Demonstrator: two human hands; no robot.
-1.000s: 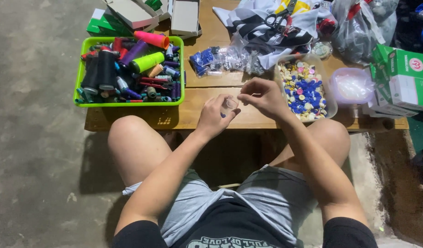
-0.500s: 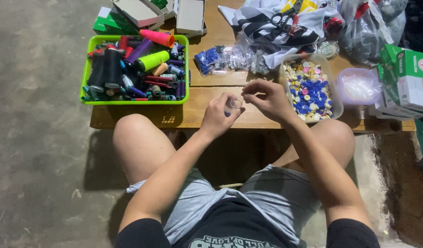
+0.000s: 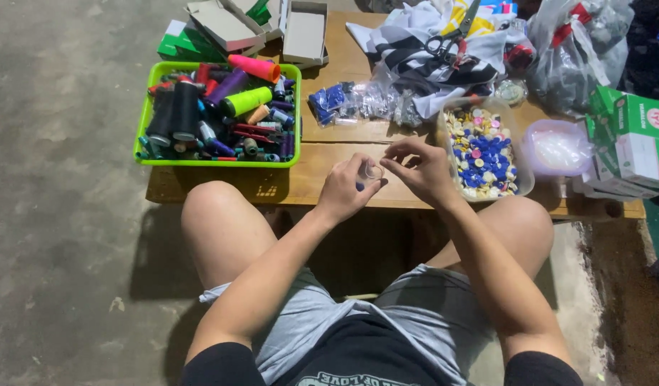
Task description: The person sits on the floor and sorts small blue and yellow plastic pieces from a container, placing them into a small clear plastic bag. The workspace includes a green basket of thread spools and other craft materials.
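Setting: a bare concrete floor fills the left of the frame; a low wooden table (image 3: 322, 171) runs across the upper middle, seen from above by a seated person whose bare knees show below its near edge.
Head view, left hand: the left hand (image 3: 344, 189) sits at the centre of the frame over the table's near edge, fingers curled narrowly round a small clear bag (image 3: 370, 171) pinched at its top; a bit of blue shows just under the hand, too small to tell what it is.
Head view, right hand: the right hand (image 3: 422, 171) is just right of the left one, thumb and forefinger brought together at the bag's edge, the other fingers loosely bent; whether they pinch anything of their own I cannot tell.
Right of the hands: a clear container of buttons (image 3: 483, 150), white, blue, pink and yellow, just beside the right hand.
Upper left: a green basket (image 3: 215, 161) packed with thread spools in black, purple, green and pink.
Upper middle: small clear packets of blue pieces (image 3: 344, 104), and cardboard boxes (image 3: 304, 32) behind the basket.
Top centre-right: scissors (image 3: 451, 39) lying on crumpled fabric.
Right edge: green and white boxes (image 3: 633, 136) and a pale round lid (image 3: 558, 146).
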